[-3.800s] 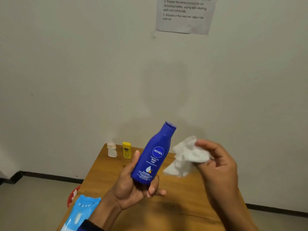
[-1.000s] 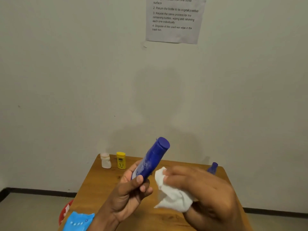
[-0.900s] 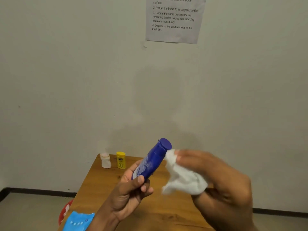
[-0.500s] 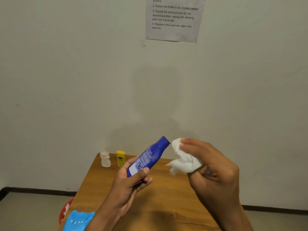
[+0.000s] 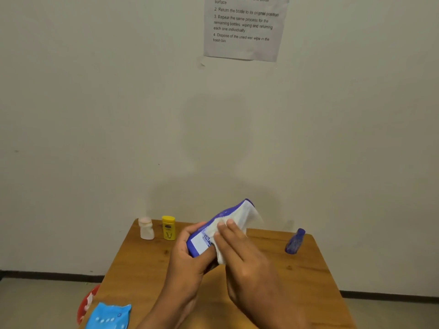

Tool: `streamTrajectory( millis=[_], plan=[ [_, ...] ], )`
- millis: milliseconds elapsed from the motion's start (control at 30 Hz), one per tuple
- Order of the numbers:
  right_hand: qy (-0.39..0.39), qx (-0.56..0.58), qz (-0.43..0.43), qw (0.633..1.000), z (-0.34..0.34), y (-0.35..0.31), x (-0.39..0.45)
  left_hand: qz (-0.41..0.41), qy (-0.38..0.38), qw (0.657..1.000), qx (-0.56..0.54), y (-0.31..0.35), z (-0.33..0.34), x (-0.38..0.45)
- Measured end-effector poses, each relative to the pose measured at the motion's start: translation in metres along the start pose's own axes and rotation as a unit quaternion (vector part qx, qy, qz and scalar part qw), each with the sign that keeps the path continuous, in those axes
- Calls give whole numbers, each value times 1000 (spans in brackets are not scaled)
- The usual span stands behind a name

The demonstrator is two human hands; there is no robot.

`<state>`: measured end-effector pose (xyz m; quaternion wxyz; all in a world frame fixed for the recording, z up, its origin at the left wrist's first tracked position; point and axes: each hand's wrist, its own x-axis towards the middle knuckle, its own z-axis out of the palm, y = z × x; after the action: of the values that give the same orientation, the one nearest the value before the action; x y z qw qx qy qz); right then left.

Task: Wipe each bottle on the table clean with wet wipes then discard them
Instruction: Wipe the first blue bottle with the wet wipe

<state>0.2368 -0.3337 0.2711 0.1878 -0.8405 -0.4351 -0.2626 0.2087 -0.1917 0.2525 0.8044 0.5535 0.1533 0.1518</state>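
Observation:
My left hand (image 5: 190,260) grips the base of a dark blue lotion bottle (image 5: 202,243), tilted with its cap up and to the right above the wooden table (image 5: 297,286). My right hand (image 5: 244,255) presses a white wet wipe (image 5: 242,217) flat against the bottle's upper half, covering the neck and cap. On the table stand a small white bottle (image 5: 146,227) and a yellow bottle (image 5: 169,227) at the back left, and a small blue bottle (image 5: 294,241) at the back right.
A light blue wet-wipe pack (image 5: 109,315) lies at the table's front left corner. A red bin (image 5: 86,302) sits on the floor just left of it. The table stands against a wall, which carries a printed instruction sheet (image 5: 244,27).
My right hand has moved left and laid the wipe over the bottle's top half; before, it held the bunched wipe beside the cap. The bottle has tilted lower.

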Motion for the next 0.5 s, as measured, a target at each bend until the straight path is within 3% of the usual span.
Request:
streamTrajectory(
  millis=[167,333,400,500],
  plan=[
    [68,18,41,997,-13,17,15,-47,-44,993,-100,1,9,-10],
    [147,65,48,986,-37,33,8,-73,-11,989,-131,4,14,-7],
    [234,163,138,949,-51,47,5,-80,-5,989,-127,3,7,-6],
    [342,267,252,865,-83,71,5,-98,-1,987,-130,2,0,-6]
  ],
)
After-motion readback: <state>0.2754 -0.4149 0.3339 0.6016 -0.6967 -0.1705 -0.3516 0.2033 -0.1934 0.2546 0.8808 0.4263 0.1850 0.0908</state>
